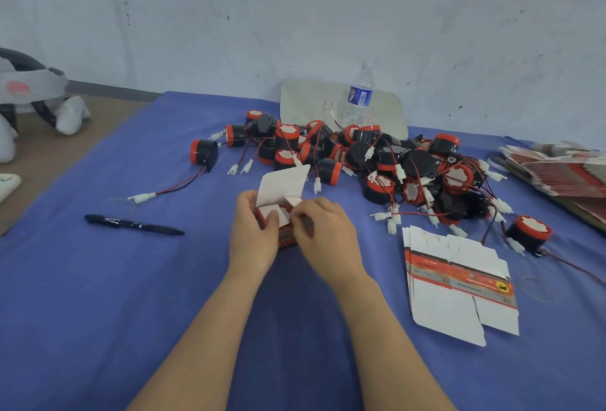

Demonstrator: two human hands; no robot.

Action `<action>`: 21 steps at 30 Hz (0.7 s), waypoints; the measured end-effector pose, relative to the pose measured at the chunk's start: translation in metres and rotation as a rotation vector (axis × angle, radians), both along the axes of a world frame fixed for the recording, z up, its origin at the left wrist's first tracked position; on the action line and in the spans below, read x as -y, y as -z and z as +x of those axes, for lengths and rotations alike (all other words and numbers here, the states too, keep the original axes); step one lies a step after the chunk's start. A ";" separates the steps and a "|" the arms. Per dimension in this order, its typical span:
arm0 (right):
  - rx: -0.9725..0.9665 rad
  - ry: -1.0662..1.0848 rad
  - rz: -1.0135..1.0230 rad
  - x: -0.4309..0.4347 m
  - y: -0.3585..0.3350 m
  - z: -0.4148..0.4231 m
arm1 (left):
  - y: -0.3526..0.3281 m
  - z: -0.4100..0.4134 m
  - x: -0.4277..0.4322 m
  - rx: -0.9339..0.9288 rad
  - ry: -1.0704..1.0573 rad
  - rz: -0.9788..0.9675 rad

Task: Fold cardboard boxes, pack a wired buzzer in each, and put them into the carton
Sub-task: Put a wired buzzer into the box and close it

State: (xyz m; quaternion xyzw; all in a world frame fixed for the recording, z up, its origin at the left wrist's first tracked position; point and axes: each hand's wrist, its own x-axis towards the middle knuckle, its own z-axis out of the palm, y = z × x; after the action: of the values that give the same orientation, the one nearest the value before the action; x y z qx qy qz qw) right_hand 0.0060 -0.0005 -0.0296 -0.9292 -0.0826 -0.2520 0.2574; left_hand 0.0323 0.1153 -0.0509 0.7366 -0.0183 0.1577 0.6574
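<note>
Fingers of left hand and right hand pinch the open box.

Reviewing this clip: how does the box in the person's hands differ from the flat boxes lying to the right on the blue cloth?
The box is opened into shape, its white lid flap standing up; the flat boxes lie collapsed in a small stack. The left hand grips the box and the right hand pinches a flap; the flat boxes lie untouched on the blue cloth. Both are red-and-white card.
</note>
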 end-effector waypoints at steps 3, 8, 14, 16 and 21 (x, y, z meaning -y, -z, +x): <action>-0.065 -0.023 0.154 0.003 0.001 0.001 | -0.002 0.001 -0.004 0.022 -0.024 0.055; -0.082 -0.025 0.422 0.005 0.006 0.008 | -0.004 -0.001 -0.010 0.103 0.047 0.198; -0.117 -0.140 0.591 0.013 0.006 0.003 | -0.004 -0.002 -0.014 0.126 0.119 0.226; -0.176 -0.200 0.571 0.020 0.002 0.001 | -0.004 -0.002 -0.016 0.111 0.129 0.212; -0.375 -0.281 0.405 0.029 -0.001 0.003 | -0.008 0.000 -0.028 -0.030 0.345 0.199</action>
State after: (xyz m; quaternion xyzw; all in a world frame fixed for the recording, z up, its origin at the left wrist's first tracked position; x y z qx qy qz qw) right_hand 0.0088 -0.0291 -0.0288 -0.8688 -0.1093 -0.0497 0.4804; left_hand 0.0324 0.1436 -0.0425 0.7861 -0.1500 0.0288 0.5989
